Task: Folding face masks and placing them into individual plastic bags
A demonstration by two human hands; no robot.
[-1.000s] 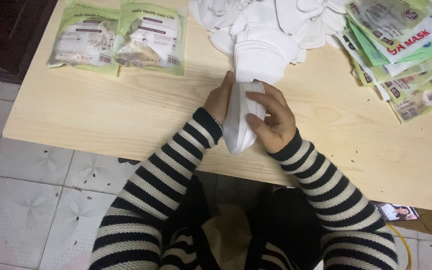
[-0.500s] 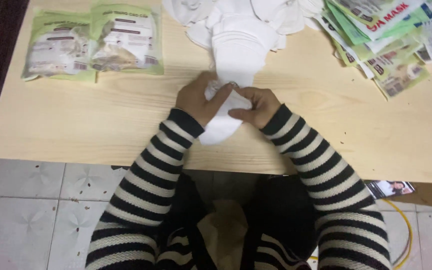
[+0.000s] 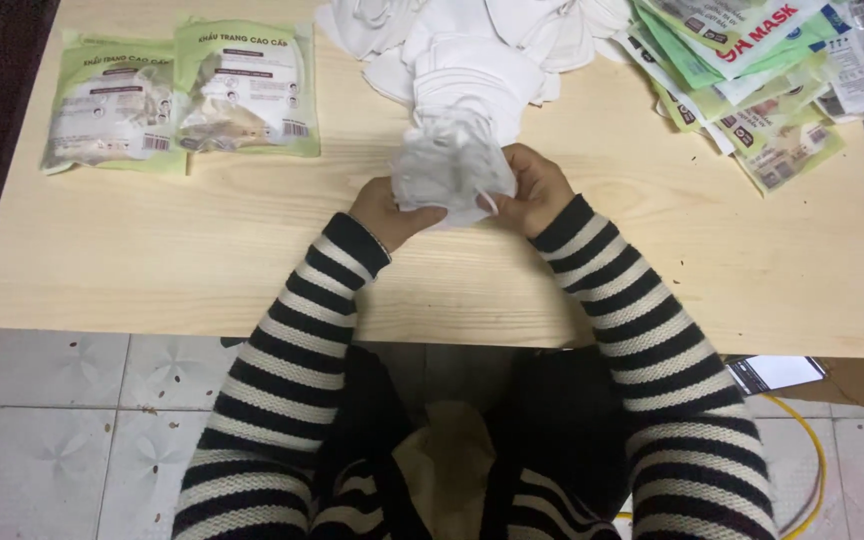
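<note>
Two hands, left hand (image 3: 384, 212), right hand (image 3: 535, 188), white mask (image 3: 449, 172) between (gripped)

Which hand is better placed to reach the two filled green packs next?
Left, probably. The left hand and right hand both grip the white mask, but the filled green packs lie on the table's left side, so the right would cross over.

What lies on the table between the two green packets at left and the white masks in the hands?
Head view: only bare wooden table between the green packets and the held white masks.
</note>
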